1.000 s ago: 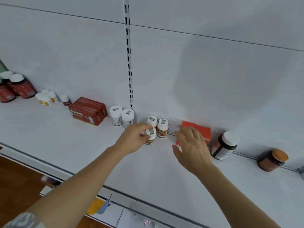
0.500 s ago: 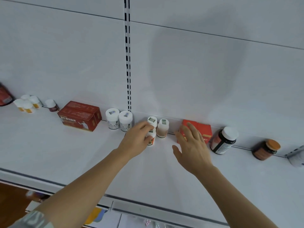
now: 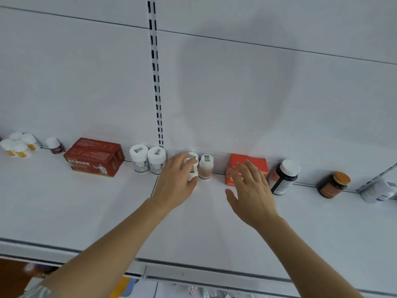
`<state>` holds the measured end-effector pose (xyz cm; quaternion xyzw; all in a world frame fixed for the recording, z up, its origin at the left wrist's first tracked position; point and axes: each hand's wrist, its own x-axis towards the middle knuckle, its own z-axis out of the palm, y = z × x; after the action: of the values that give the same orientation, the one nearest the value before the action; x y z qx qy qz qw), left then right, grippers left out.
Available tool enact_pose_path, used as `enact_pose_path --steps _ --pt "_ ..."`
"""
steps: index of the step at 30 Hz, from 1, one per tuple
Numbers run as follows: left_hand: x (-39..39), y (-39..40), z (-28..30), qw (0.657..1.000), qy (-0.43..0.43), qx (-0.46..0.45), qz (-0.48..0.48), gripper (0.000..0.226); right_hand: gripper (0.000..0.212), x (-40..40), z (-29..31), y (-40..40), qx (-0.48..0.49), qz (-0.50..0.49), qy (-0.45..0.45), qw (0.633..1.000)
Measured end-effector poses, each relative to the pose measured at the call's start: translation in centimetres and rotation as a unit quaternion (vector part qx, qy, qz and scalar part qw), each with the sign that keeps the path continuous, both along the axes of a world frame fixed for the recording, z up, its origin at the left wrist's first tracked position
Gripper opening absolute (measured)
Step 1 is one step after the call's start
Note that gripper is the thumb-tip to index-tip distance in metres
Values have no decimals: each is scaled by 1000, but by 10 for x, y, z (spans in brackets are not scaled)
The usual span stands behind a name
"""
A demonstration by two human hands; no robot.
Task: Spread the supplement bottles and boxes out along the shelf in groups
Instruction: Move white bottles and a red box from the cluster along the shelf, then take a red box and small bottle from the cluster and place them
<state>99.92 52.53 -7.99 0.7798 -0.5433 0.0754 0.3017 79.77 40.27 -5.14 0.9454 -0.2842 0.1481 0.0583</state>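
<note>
white-capped small bottle, orange label

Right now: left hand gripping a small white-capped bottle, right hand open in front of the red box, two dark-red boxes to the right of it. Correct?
One slip. The dark-red boxes sit left of the red box, beyond the two white jars; the head view shows it. The left hand does grip the small white-capped bottle, and the right hand is open in front of the red box.
</note>
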Motion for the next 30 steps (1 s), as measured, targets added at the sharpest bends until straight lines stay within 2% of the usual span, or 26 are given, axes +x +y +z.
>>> enact_pose_path --steps 5,11,14,19,25,30 --pt "-40 -23 23 997 -70 -19 -22 37 60 -33 5 -1 -6 -28 -15 999" --pt "-131 -64 41 995 -80 -6 -67 51 67 -112 14 -17 -10 -114 -2 993" --pt "-186 -89 50 991 -87 -8 -101 50 69 -170 20 -28 -8 -162 -6 987" --pt "-304 -129 51 987 -73 42 -134 56 73 -291 28 -45 4 -230 -10 973" --pt "-452 -185 63 973 -78 64 -209 59 70 -441 39 -72 2 -309 0 951" --pt "-546 -236 71 958 -79 72 -265 59 70 -540 49 -98 8 -366 -8 931"
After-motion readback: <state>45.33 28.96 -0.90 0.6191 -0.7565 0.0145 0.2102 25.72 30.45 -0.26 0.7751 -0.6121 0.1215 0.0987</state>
